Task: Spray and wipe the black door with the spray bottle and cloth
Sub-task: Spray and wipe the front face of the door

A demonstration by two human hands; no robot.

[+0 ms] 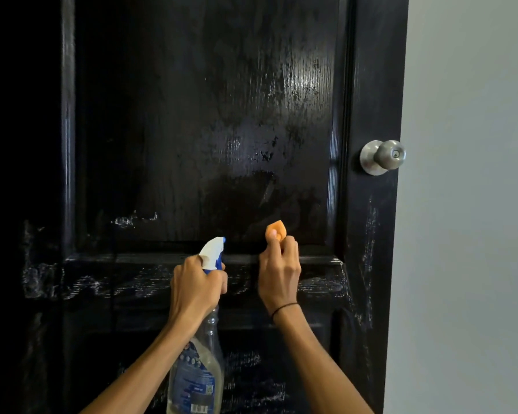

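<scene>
Forearms rose from the bottom edge of the frame, at about 6 o'clock, toward a black door [192, 115] that filled most of the view. The left hand [196, 286] was curled around the neck of a spray bottle [196, 375], whose clear body hung below the fist and carried a blue label, with pale liquid visible in its lower part. The bottle's white and blue trigger head [213, 252] stood above the knuckles, its nozzle tilted toward 1 o'clock and aimed at the door. Just beside it, toward 3 o'clock, the right hand [280, 270] pinched a small orange cloth [275, 230] between thumb and fingers, the cloth held at the bottom edge of the door's upper recessed panel, though whether it touched the wood could not be told. A thin dark band [284, 308] circled the right wrist. Beyond the hands, the horizontal rail of the door showed whitish streaks, and similar marks ran down the stile at 3 o'clock. Higher up, the panel shone with a wet, blotchy sheen where light struck it toward 1 o'clock. A brushed metal door knob [385, 156] projected from the door's edge at 3 o'clock, and a pale grey wall [476, 204] stood past it.
</scene>
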